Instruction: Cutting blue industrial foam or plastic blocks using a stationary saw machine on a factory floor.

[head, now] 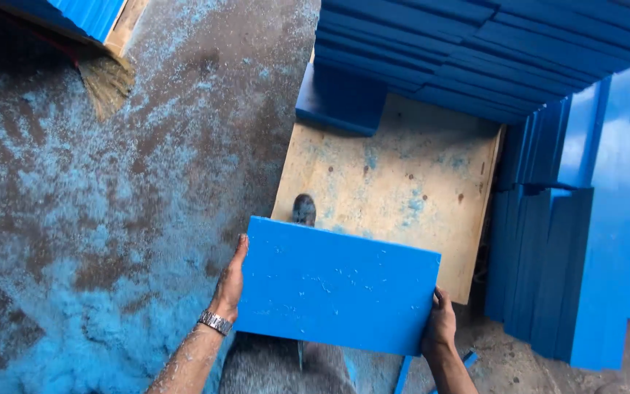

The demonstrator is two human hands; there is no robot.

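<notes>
Hands: 2, left hand [229, 286] and right hand [440, 325], fingers clamped on 1 blue board [337, 286]. Below: 1 plywood sheet [402, 197], 1 loose blue slab [340, 102]. Stacked panels [548, 270] uncountable.

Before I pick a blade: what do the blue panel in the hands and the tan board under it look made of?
Blue panel: probably rigid foam, matte, flecked with its own crumbs; matching blue dust covers the floor. Tan board: looks like plywood, unfinished, with knots and blue smears.

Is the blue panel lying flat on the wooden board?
No, the blue panel is held up by the left hand and right hand, above the wooden board.
</notes>
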